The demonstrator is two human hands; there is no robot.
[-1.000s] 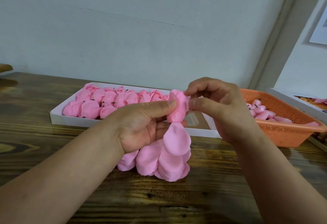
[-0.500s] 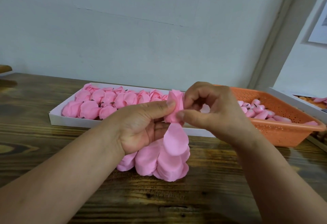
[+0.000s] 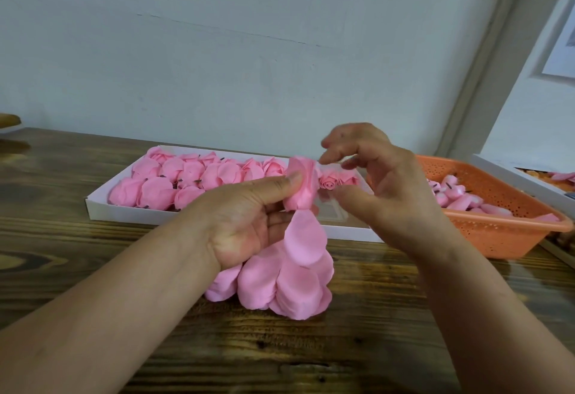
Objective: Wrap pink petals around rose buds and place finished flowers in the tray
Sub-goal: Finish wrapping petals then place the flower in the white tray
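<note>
My left hand pinches a pink rose bud with a petal wrapped round it, thumb on top. A string of loose pink petals hangs from that hand down to the table. My right hand hovers just right of the bud with fingers spread, holding nothing. Behind the hands lies a white tray with several finished pink flowers in rows.
An orange perforated basket with several pink buds stands to the right. Beyond it a white box sits at the table's right end. The wooden table meets a pale wall behind the tray.
My right hand has let go of the petal on the bud and opened, lifting slightly away to the right. The left hand still holds the bud.
</note>
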